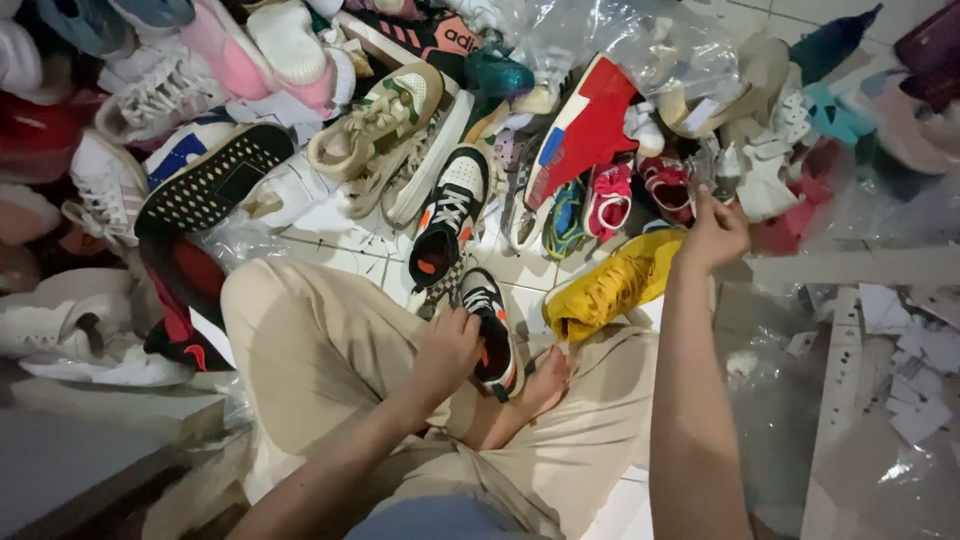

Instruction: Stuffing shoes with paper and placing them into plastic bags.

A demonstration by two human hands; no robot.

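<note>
I sit cross-legged on a tiled floor amid a heap of shoes. My left hand (447,348) grips a black and white sneaker with orange accents (490,325) that rests on my lap. A matching sneaker (447,215) lies just beyond it on the floor. My right hand (713,232) reaches out over a yellow sneaker (610,288) and pinches something small at the edge of the pile, beside a small red and white shoe (668,185); I cannot tell what it pinches.
Shoes pile up in an arc ahead: a beige sneaker (378,120), a red one (585,125), a black dotted sole (210,175), white sneakers (75,320) at left. Clear plastic bags (600,35) and paper scraps (915,400) lie at right.
</note>
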